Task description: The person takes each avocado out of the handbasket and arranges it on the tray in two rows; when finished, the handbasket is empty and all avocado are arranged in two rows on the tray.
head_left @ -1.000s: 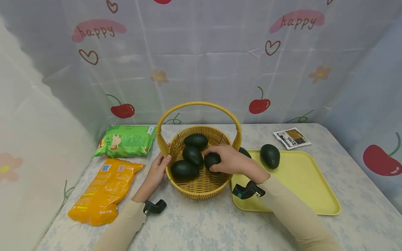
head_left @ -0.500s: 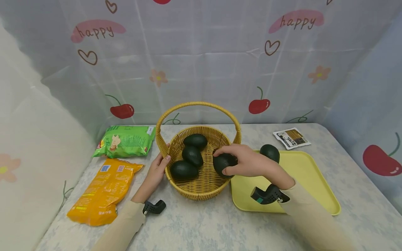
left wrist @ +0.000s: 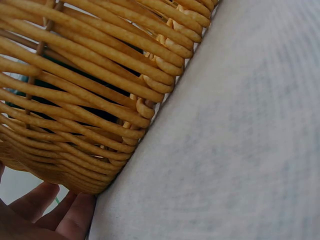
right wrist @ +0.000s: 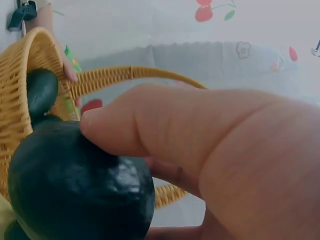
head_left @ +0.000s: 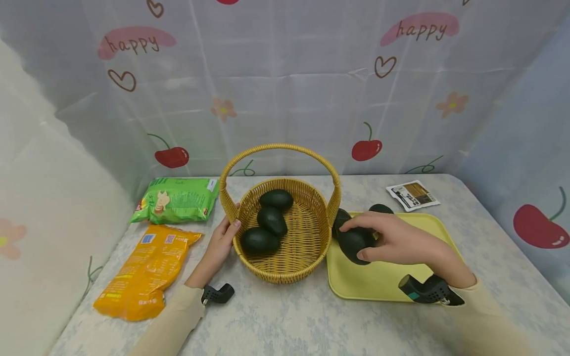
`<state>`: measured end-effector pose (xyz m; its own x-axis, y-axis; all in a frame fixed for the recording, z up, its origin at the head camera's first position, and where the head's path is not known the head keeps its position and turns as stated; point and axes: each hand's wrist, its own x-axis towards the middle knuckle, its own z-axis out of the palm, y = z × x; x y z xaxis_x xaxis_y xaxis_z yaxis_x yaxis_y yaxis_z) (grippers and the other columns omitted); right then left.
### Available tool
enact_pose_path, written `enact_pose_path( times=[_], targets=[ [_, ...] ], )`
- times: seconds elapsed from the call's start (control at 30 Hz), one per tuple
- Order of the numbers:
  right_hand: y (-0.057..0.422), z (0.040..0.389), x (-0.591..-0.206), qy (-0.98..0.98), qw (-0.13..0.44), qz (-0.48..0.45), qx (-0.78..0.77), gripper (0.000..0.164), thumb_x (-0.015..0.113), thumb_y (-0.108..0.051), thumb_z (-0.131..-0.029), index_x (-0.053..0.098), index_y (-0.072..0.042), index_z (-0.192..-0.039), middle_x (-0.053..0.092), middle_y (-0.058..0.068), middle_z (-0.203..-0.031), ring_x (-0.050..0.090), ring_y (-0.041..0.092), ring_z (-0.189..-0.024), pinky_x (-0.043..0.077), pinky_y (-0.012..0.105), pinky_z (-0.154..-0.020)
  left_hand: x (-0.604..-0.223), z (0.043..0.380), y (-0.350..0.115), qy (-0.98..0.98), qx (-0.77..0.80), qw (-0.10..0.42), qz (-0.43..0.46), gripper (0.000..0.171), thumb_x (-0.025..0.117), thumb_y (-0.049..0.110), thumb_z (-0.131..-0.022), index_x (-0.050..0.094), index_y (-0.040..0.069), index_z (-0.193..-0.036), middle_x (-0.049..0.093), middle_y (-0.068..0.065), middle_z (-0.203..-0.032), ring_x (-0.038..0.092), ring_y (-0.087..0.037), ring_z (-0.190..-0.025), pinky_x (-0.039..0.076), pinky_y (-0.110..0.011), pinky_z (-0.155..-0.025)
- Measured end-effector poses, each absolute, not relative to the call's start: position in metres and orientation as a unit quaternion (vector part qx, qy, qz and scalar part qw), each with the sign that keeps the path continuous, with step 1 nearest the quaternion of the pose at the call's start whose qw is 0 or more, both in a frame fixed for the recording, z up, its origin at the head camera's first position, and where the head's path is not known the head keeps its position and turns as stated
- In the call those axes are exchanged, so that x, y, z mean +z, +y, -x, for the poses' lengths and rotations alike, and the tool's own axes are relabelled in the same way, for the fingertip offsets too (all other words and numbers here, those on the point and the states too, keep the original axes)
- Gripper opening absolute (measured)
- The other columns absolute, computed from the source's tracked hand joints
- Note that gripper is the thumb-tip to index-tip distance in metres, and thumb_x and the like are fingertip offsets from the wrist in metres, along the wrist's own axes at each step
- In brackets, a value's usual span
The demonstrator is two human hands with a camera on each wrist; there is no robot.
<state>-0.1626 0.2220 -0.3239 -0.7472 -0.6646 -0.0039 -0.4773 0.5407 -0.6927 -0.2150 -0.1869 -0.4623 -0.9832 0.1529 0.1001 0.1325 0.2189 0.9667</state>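
Note:
A dark green avocado (head_left: 355, 245) is gripped between the thumb and fingers of my right hand (head_left: 396, 240), over the left part of the yellow tray (head_left: 401, 283). In the right wrist view the same avocado (right wrist: 80, 185) fills the lower left. My left hand (head_left: 221, 241) holds the left side of the woven basket (head_left: 285, 277), thumb at the rim by the handle's foot. Its fingers (left wrist: 75, 215) lie against the outer weave in the left wrist view. Inside the basket, several avocados (head_left: 261, 241) lie along the left side.
Two more avocados (head_left: 381, 208) (head_left: 340, 221) lie at the tray's back left, partly hidden by my right hand and the held one. A green snack bag (head_left: 178, 200) and an orange bag (head_left: 147, 272) lie left of the basket. A white-and-brown packet (head_left: 413, 196) lies behind the tray.
My right hand has lifted an avocado out of the basket's right side and carried it rightward over the tray. The left hand stays on the basket.

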Motion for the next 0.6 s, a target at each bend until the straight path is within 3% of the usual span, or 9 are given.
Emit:
enact_pose_path(
  times=[0.17,0.37,0.5,0.6],
  targets=[
    [0.248,0.156,-0.325,0.878,0.105,0.317,-0.342,0.043,0.075,-0.016,-0.093,0.063,-0.015,-0.134,0.06,0.014,-0.133,0.062,0.005,-0.096,0.059,0.026,-0.07,-0.462,0.215,-0.187,0.786,0.612,-0.003,-0.091,0.056,0.041,0.03,-0.112,0.024,0.019,-0.164,0.026,-0.008,-0.17,0.033,-0.031,-0.153,0.041,-0.022,-0.109],
    [0.281,0.157,-0.335,0.899,0.064,0.284,-0.327,0.046,0.077,-0.012,-0.09,0.063,-0.019,-0.133,0.063,0.011,-0.132,0.062,0.0,-0.09,0.057,0.026,-0.068,-0.463,0.215,-0.187,0.78,0.62,0.003,-0.09,0.056,0.04,0.029,-0.112,0.023,0.019,-0.164,0.025,-0.01,-0.17,0.033,-0.032,-0.152,0.043,-0.017,-0.103],
    [0.309,0.16,-0.343,0.91,0.046,0.267,-0.314,0.047,0.076,-0.01,-0.09,0.061,-0.014,-0.135,0.062,0.013,-0.131,0.064,-0.001,-0.085,0.054,0.025,-0.066,-0.464,0.215,-0.187,0.775,0.625,0.003,-0.093,0.056,0.04,0.028,-0.112,0.024,0.019,-0.164,0.026,-0.01,-0.17,0.034,-0.032,-0.152,0.042,-0.012,-0.099],
    [0.331,0.164,-0.349,0.916,0.031,0.246,-0.316,0.048,0.076,-0.006,-0.089,0.061,-0.011,-0.134,0.06,-0.006,-0.13,0.066,-0.002,-0.084,0.052,0.025,-0.066,-0.464,0.215,-0.187,0.773,0.628,-0.001,-0.095,0.056,0.041,0.028,-0.112,0.024,0.02,-0.164,0.027,-0.01,-0.169,0.035,-0.031,-0.151,0.041,-0.009,-0.097]
  ],
)
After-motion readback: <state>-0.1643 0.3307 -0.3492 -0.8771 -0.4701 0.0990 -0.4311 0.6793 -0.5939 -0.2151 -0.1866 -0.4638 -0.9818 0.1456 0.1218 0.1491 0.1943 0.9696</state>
